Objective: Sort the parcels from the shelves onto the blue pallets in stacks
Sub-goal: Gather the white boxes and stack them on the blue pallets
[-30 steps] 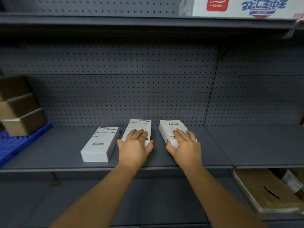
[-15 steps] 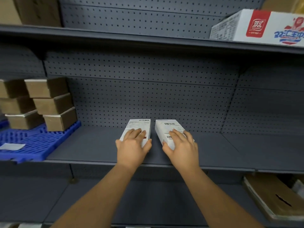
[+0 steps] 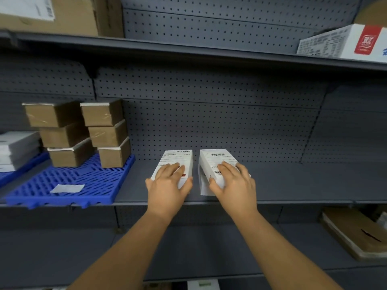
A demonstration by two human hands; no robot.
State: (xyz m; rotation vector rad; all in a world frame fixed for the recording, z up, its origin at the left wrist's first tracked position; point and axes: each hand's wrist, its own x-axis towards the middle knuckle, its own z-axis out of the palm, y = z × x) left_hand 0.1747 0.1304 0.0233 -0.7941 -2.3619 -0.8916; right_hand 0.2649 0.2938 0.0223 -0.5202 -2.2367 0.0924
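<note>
1. Head view: both of the person's bare arms reach forward over the grey metal shelf (image 3: 293, 185), the hands side by side but not touching each other.
2. The left hand (image 3: 167, 185) lies on top of the left white rectangular parcel with a printed label (image 3: 178, 159), fingers spread over its near half and the thumb hooked round its right edge, so it grips the box.
3. The right hand (image 3: 234, 183) covers the near half of the right white rectangular parcel with barcodes (image 3: 215, 159), thumb wrapped down its left side and fingers curled over the top towards its right edge.
4. The two white parcels sit just beside each other near the middle of the shelf, with a narrow gap between them; whether they rest on the shelf or are slightly raised cannot be told.
5. To the left, a blue slotted plastic pallet (image 3: 88, 191) lies on the same shelf, carrying two stacks of brown cardboard boxes (image 3: 83, 132), three high each, at its back.
6. A small white paper slip (image 3: 67, 188) lies flat on the pallet's front part.
7. Further left, flat white packets (image 3: 16, 147) are piled up at the frame's edge.
8. The shelf above holds a large brown carton (image 3: 69, 13) at left and a white printed carton with a red logo (image 3: 345, 43) at right.
9. Lower right, a flattened brown cardboard box (image 3: 351, 233) lies on the bottom shelf.
</note>
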